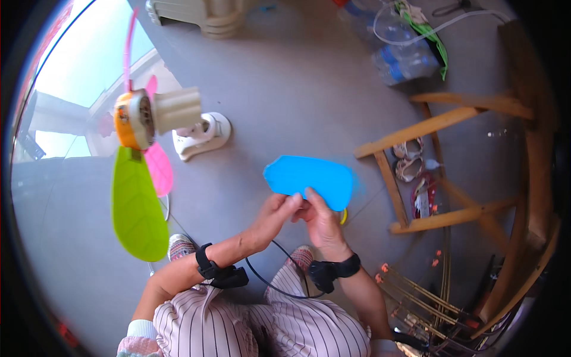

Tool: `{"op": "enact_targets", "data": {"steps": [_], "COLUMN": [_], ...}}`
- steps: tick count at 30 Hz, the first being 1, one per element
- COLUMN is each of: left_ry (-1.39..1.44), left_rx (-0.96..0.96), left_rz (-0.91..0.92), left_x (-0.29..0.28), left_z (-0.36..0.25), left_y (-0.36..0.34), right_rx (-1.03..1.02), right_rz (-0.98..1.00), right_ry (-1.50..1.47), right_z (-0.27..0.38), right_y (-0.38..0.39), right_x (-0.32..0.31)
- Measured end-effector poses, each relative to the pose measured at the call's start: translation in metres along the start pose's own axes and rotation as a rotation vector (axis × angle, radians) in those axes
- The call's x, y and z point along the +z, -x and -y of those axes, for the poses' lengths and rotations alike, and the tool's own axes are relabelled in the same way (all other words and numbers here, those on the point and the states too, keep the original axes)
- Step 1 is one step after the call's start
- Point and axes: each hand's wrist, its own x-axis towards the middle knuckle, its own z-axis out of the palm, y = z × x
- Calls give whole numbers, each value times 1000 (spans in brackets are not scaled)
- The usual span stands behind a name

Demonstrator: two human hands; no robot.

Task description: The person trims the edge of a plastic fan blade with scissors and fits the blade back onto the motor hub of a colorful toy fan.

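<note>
My left hand (279, 211) and my right hand (321, 220) pinch the lower edge of a flat bright blue plastic blade (309, 172) at the centre, their fingertips close together and partly hidden. To my left stands a fan with an orange motor head (125, 125), a green leaf-shaped blade (135, 208) pointing down, pink blades (157, 166) and a cream housing (175, 110). A white base piece (205, 143) is behind that housing. A small yellow piece (344, 217) shows under the blue blade, too hidden to make out.
A wooden chair frame (428, 125) fills the right, with shoes (409, 166) and thin rods (428, 291) near it. Plastic bottles (395, 65) lie at the back right on the tiled floor (279, 83). A cream plastic object (217, 18) stands at the back; cables cross near my legs.
</note>
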Motion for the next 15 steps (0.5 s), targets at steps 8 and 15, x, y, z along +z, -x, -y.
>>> {"op": "enact_targets", "data": {"steps": [8, 15], "left_ry": [176, -72], "left_rx": [-30, -157], "left_rz": [-420, -347], "left_x": [-18, -29], "left_z": [-18, 9], "left_y": [-12, -3], "right_rx": [36, -282], "right_rz": [-63, -243], "right_ry": [897, 1518], "right_z": [-19, -45], "right_y": [0, -4], "right_x": [-111, -146]}}
